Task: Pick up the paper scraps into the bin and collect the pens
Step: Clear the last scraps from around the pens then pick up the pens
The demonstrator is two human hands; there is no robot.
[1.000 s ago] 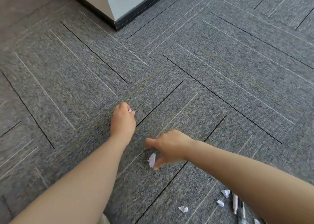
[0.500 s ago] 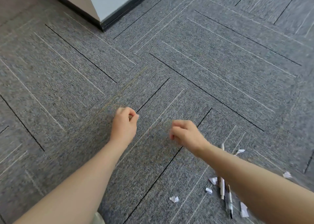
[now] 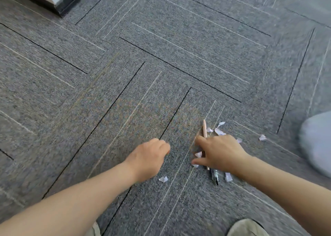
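My left hand [image 3: 150, 157] is curled into a fist just above the grey carpet; the paper scrap it pinched earlier is hidden inside. My right hand [image 3: 222, 151] hovers over the pens with forefinger and thumb spread around a white paper scrap [image 3: 198, 154]. A beige pen [image 3: 204, 128] sticks out beyond its fingers. A dark clear pen [image 3: 214, 176] shows below its wrist. More scraps lie near: one [image 3: 163, 179] by my left wrist, one [image 3: 228, 176] beside the dark pen, others [image 3: 219, 131] past my right hand, and one [image 3: 262, 137] farther right.
A blurred pale grey rounded object [image 3: 317, 142] sits at the right edge. A wall corner with dark skirting [image 3: 59, 6] stands at the upper left. My beige-clad knees [image 3: 247, 226] show at the bottom. Carpet tiles cover the floor all around.
My right hand took a scrap from the carpet, shut, then swung right and spread its fingers over the pens. My left hand shut on its scrap and followed to the right. The view panned right.
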